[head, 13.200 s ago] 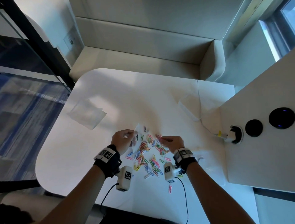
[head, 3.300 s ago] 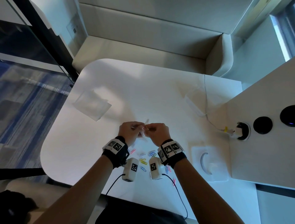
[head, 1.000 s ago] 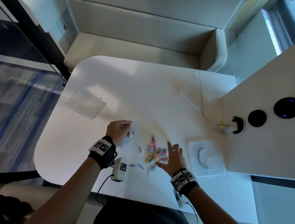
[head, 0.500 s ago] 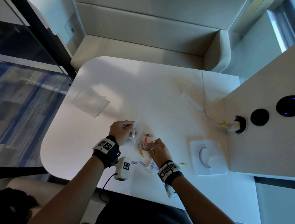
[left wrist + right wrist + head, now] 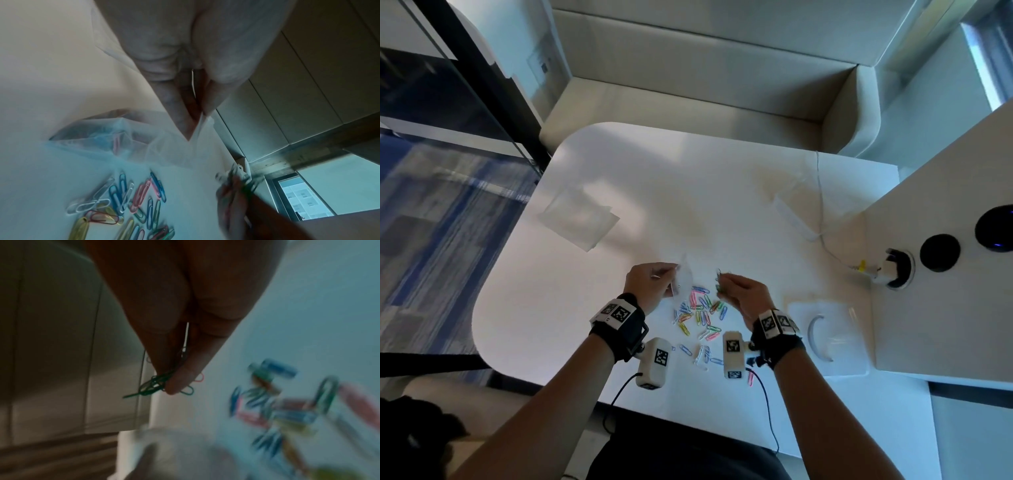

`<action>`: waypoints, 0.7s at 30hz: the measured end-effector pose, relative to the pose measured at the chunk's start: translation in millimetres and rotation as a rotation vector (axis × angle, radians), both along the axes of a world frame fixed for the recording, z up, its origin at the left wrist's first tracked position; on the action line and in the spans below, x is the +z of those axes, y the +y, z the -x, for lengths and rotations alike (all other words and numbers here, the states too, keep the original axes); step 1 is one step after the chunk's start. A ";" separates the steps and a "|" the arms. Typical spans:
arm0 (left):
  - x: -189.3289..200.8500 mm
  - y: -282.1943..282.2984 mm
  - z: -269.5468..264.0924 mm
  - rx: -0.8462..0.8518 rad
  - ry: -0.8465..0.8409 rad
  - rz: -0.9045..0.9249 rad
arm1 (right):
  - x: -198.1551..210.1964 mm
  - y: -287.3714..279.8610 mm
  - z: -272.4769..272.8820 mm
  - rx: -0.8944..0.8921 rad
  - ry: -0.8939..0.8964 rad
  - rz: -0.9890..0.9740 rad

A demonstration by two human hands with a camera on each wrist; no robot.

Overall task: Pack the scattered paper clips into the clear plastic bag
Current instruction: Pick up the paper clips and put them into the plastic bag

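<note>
Several coloured paper clips [image 5: 700,310] lie scattered on the white table [image 5: 592,308] between my wrists, also seen in the left wrist view as paper clips [image 5: 131,196]. My left hand [image 5: 654,282] pinches the rim of the clear plastic bag [image 5: 683,278], holding it up just above the table; the bag [image 5: 127,134] shows a few clips inside. My right hand [image 5: 739,287] is raised to the right of the bag and pinches a small bunch of clips [image 5: 160,384] at its fingertips, green, blue and red among them.
A second flat clear bag [image 5: 578,221] lies at the table's far left. A white tray [image 5: 828,339] sits at the right beside a white side panel [image 5: 945,291] with round sockets. A thin cable [image 5: 822,212] and white strip [image 5: 792,221] lie at the far right.
My right hand has closed on a bunch of clips from the pile and lifted them off the table toward the bag. The left hand keeps holding the bag in place.
</note>
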State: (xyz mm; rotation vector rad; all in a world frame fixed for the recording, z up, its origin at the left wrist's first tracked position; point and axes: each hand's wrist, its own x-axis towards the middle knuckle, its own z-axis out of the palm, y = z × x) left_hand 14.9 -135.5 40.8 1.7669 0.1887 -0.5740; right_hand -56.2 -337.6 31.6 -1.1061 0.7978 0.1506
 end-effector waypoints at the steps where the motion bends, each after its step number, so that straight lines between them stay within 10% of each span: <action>1: 0.1 -2.2 0.8 0.001 0.003 0.001 | 9.7 6.5 -6.3 -0.017 -0.043 -0.097; 4: 4.1 -7.8 2.1 -0.006 -0.015 -0.012 | 24.0 29.7 -23.0 0.082 -0.085 -0.078; 9: 12.2 -3.2 0.4 -0.026 -0.037 -0.029 | 25.1 54.5 -37.2 0.426 -0.050 0.702; 15: 8.5 10.0 -5.2 -0.002 -0.043 -0.039 | 52.1 69.6 -40.2 0.800 -0.154 0.767; 21: 14.4 16.7 -11.9 0.076 -0.039 0.032 | 38.2 48.8 -41.0 0.350 -0.171 0.709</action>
